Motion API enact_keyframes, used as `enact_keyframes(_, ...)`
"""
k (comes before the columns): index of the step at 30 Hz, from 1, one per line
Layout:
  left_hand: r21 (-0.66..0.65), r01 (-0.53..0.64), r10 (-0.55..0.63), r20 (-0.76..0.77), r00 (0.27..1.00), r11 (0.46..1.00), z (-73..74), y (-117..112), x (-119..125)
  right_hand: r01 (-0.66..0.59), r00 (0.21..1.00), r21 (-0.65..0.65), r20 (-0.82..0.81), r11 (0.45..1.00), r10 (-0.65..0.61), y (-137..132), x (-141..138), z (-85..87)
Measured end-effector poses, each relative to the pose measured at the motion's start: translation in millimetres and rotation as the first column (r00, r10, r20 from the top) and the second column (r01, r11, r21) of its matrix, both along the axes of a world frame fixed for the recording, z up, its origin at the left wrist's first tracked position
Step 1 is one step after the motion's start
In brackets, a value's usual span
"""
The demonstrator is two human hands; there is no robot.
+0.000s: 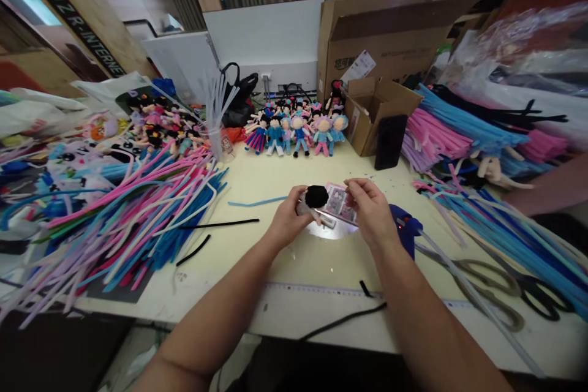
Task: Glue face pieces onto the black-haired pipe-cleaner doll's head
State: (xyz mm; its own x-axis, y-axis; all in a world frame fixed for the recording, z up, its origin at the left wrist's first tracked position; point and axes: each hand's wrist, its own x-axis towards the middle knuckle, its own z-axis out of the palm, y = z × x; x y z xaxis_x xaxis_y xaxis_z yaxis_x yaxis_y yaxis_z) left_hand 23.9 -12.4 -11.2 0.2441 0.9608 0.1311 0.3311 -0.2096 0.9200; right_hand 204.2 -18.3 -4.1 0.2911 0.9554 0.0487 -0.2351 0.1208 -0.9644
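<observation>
My left hand is closed around a small doll with a round black fuzzy head; part of its pale body shows below the fingers. To the right, my right hand has its thumb and fingertips pinched together, and what they hold is too small to make out. Between the hands lies a clear-topped sheet or case with small printed pictures. A blue glue gun rests just beside my right wrist, with a long translucent glue stick behind it.
Bundled pipe cleaners cover the left side, and more lie at right near large scissors. Finished dolls stand at the back beside an open small carton and a black phone. Black pieces lie loose.
</observation>
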Motion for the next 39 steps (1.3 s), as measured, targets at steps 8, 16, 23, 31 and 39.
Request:
enact_keyframes(8,-0.345,0.349,-0.082,0.599,0.797,0.871,7.3,0.4,-4.9,-0.041,0.996,0.015,0.083,0.999,0.040,-3.2,-4.1,-2.0)
enact_keyframes(16,-0.424,0.405,0.002,0.694,0.720,0.810,1.0,4.0,-6.4,-0.086,0.982,0.056,0.175,0.995,0.075,-8.1,-8.2,2.9)
enact_keyframes(23,-0.467,0.400,0.064,0.710,0.702,0.788,-2.4,5.9,-5.3,-0.067,0.954,0.053,0.295,0.996,0.048,-10.7,-6.8,5.3)
enact_keyframes(31,-0.414,0.403,0.046,0.742,0.669,0.816,-6.1,10.6,-8.1,-0.135,0.913,-0.011,0.388,0.991,0.129,-8.6,-1.3,8.8)
enact_keyframes(39,-0.364,0.381,-0.003,0.719,0.695,0.850,-2.9,15.8,-8.8,-0.297,0.269,-0.226,0.912,0.928,0.309,-43.0,15.3,42.4)
